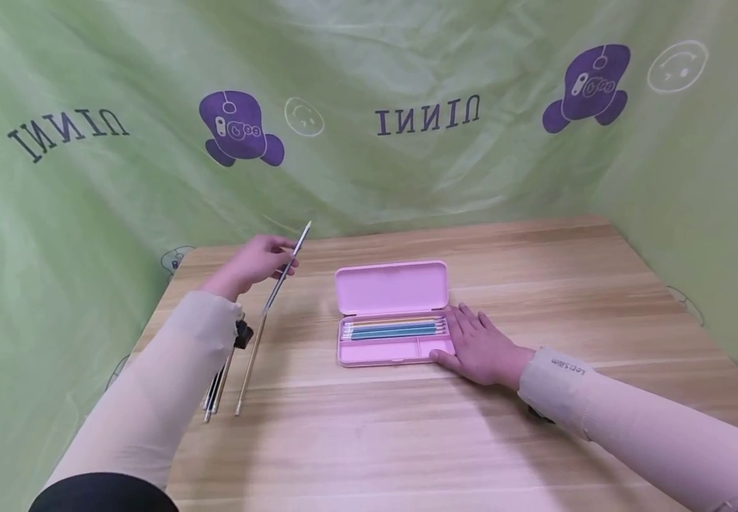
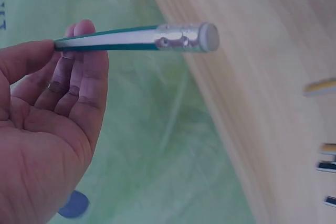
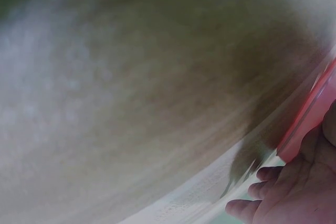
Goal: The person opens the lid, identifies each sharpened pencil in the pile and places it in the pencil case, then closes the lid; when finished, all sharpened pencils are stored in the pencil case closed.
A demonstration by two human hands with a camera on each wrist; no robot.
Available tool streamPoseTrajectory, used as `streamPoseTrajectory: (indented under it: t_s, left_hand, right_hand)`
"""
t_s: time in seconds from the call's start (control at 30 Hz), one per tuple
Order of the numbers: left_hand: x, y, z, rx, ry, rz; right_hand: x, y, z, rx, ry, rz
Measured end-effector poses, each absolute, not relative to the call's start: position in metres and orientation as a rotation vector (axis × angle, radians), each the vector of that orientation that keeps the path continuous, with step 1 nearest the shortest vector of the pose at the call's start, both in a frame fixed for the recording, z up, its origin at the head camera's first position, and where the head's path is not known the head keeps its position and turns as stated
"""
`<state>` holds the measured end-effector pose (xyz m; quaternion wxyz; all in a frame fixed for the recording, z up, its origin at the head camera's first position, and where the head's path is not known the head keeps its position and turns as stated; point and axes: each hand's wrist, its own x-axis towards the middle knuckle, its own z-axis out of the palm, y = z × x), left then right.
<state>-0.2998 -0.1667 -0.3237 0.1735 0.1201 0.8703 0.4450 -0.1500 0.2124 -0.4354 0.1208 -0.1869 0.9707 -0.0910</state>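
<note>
The wooden desk point(image 1: 535, 284) carries an open pink pencil case point(image 1: 394, 313) at its middle, pencils lying in its tray. The right hand point(image 1: 478, 348) rests flat, fingers straight, against the case's right end. Near the left edge, the left hand point(image 1: 254, 263) pinches a green-striped pencil point(image 1: 289, 267) lifted above loose pencils point(image 1: 234, 370)

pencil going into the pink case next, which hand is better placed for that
Left, most likely. The left hand already pinches the pencil just beside the open pencil case, while the right hand lies flat against the case's right end, steadying it.
</note>
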Motion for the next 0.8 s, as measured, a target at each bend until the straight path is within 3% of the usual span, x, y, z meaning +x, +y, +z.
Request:
streamPoseTrajectory:
  t_s: [0.33, 0.8]
  left_hand:
    - [-0.302, -0.114, -0.315, 0.482, 2.42, 1.193]
    - [-0.285, -0.054, -0.348, 0.778, 2.332, 0.973]
  right_hand:
    - [-0.151, 0.214, -0.436, -0.553, 2.829, -0.291]
    - [-0.151, 0.213, -0.435, -0.513, 2.826, -0.268]
